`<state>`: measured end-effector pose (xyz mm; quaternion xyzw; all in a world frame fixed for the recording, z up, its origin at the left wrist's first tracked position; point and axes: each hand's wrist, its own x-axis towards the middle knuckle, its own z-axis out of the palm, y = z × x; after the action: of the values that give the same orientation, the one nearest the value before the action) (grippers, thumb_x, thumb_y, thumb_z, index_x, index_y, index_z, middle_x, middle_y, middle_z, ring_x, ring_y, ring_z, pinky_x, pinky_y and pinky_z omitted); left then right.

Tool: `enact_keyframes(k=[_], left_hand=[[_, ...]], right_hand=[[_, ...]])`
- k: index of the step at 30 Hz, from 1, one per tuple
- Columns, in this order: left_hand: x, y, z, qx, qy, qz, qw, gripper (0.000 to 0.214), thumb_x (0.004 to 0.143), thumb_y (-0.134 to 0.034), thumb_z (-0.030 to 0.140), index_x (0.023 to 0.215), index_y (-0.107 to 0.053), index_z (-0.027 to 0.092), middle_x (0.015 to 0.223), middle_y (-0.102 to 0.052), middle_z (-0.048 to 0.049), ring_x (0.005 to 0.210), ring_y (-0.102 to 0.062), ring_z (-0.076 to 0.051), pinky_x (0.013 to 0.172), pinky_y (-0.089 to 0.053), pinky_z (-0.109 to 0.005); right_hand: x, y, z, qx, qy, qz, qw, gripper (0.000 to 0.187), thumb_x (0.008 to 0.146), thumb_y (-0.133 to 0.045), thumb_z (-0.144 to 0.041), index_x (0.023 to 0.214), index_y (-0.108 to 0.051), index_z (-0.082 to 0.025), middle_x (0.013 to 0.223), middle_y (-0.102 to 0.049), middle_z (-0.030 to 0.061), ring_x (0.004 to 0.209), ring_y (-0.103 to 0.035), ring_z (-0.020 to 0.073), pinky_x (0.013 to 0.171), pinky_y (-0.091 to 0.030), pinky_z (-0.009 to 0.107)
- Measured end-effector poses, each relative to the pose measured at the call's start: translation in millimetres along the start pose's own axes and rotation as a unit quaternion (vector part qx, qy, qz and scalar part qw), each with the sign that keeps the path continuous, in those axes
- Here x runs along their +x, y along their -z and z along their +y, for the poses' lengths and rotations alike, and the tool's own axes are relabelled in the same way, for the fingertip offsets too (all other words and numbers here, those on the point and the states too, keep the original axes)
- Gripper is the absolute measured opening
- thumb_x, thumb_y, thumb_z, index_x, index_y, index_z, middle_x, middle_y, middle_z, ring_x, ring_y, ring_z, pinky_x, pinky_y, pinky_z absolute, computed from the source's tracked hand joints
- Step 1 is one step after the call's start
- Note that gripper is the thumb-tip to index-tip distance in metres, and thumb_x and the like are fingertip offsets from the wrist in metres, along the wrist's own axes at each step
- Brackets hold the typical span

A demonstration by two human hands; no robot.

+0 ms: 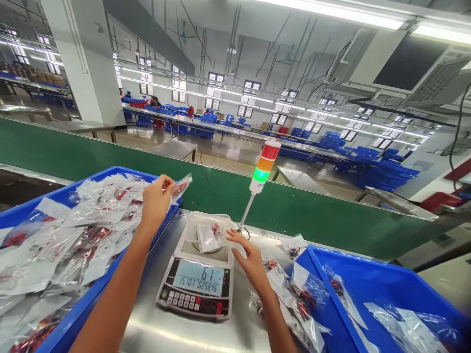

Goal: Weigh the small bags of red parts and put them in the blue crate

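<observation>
My left hand [156,200] is raised above the left blue bin [93,294] and pinches a small clear bag with red parts [181,188]. My right hand [249,257] hovers with fingers spread at the right edge of the digital scale [196,282]. One clear bag with red parts [208,237] lies on the scale's pan. The scale's display reads 61.
The left bin is heaped with several clear bags. A right blue bin [368,284] holds a few bags, with more loose bags [290,299] beside it on the steel table [165,328]. A signal tower [263,169] glows green behind the scale, before a green conveyor wall [331,215].
</observation>
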<state>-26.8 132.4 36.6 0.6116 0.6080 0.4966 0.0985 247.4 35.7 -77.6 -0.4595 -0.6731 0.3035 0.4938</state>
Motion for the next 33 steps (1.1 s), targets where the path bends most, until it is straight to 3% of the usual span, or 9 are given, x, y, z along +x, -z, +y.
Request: enact_keyframes(k=[5,10,15,16,20,22,25,29,33], left_hand=[[-81.5,49.6,-9.8,0.052,0.057,0.066,0.995,0.022,0.083,-0.050,0.042,0.085,-0.058,0.022,0.087,-0.075,-0.0041,0.082,-0.071,-0.024,0.084,-0.053,-0.039],[-153.5,74.6,-19.4,0.117,0.157,-0.008,0.981,0.025,0.084,-0.041,0.047,0.087,-0.053,0.026,0.086,-0.078,-0.0009,0.079,-0.075,-0.026,0.070,-0.052,-0.037],[-193.7,64.9,-37.2,0.188,0.132,0.087,0.969,0.035,0.094,-0.036,0.053,0.100,-0.056,0.025,0.093,-0.078,-0.0058,0.076,-0.073,-0.027,0.063,-0.048,-0.036],[-202.3,59.4,-45.7,0.195,0.116,0.080,0.971,0.036,0.094,-0.035,0.052,0.102,-0.058,0.024,0.092,-0.077,-0.0058,0.073,-0.072,-0.026,0.061,-0.047,-0.035],[-235.9,40.1,-88.5,0.172,0.049,-0.083,0.980,0.038,0.095,-0.034,0.050,0.088,-0.062,0.024,0.096,-0.077,-0.0066,0.081,-0.073,-0.026,0.063,-0.051,-0.034],[-244.9,37.1,-102.7,0.162,0.035,-0.104,0.981,0.040,0.095,-0.034,0.052,0.088,-0.062,0.024,0.102,-0.077,-0.0079,0.092,-0.073,-0.028,0.071,-0.054,-0.036],[-242.2,40.0,-102.1,0.161,0.031,-0.056,0.985,0.042,0.098,-0.034,0.054,0.101,-0.063,0.022,0.108,-0.073,-0.0102,0.102,-0.069,-0.030,0.087,-0.054,-0.042],[-220.0,38.8,-73.1,0.131,-0.004,-0.008,0.991,0.037,0.100,-0.038,0.049,0.105,-0.062,0.020,0.110,-0.071,-0.0112,0.105,-0.066,-0.030,0.094,-0.051,-0.045],[-196.8,20.1,-37.8,0.063,-0.069,-0.017,0.995,0.023,0.101,-0.045,0.037,0.106,-0.061,0.021,0.109,-0.070,-0.0078,0.103,-0.066,-0.026,0.092,-0.052,-0.041]], right_hand=[[-68.6,25.8,9.3,0.001,-0.099,0.086,0.991,0.034,0.090,-0.063,-0.046,0.118,-0.073,-0.029,0.140,-0.063,0.0084,0.138,-0.051,0.0305,0.119,-0.034,0.055],[-99.4,50.7,2.5,0.006,-0.178,0.153,0.972,0.040,0.086,-0.066,-0.053,0.114,-0.074,-0.026,0.133,-0.068,0.0101,0.129,-0.059,0.0329,0.111,-0.045,0.052],[-101.4,55.0,0.1,-0.081,-0.172,0.151,0.970,0.035,0.090,-0.060,-0.049,0.113,-0.074,-0.026,0.129,-0.070,0.0083,0.127,-0.060,0.0311,0.110,-0.045,0.052],[-101.9,54.0,2.0,-0.108,-0.158,0.145,0.971,0.033,0.092,-0.058,-0.047,0.113,-0.073,-0.027,0.128,-0.071,0.0078,0.126,-0.060,0.0306,0.110,-0.045,0.052],[-111.2,47.3,16.6,-0.228,-0.107,0.080,0.965,0.030,0.093,-0.054,-0.041,0.113,-0.072,-0.027,0.127,-0.070,0.0079,0.125,-0.059,0.0303,0.108,-0.045,0.054],[-119.5,43.1,26.4,-0.287,-0.094,0.029,0.953,0.030,0.091,-0.059,-0.036,0.117,-0.069,-0.027,0.131,-0.068,0.0072,0.130,-0.054,0.0318,0.109,-0.044,0.055],[-130.5,38.4,40.9,-0.376,-0.069,-0.004,0.924,0.035,0.086,-0.064,-0.030,0.121,-0.066,-0.027,0.141,-0.061,0.0063,0.139,-0.043,0.0358,0.113,-0.038,0.060],[-133.7,37.8,54.1,-0.429,-0.056,0.052,0.900,0.034,0.092,-0.051,-0.026,0.125,-0.061,-0.022,0.133,-0.063,0.0109,0.130,-0.050,0.0341,0.110,-0.041,0.058],[-127.3,41.1,54.0,-0.424,-0.088,0.109,0.895,0.031,0.098,-0.040,-0.031,0.116,-0.063,-0.018,0.114,-0.071,0.0140,0.108,-0.064,0.0307,0.092,-0.052,0.048]])
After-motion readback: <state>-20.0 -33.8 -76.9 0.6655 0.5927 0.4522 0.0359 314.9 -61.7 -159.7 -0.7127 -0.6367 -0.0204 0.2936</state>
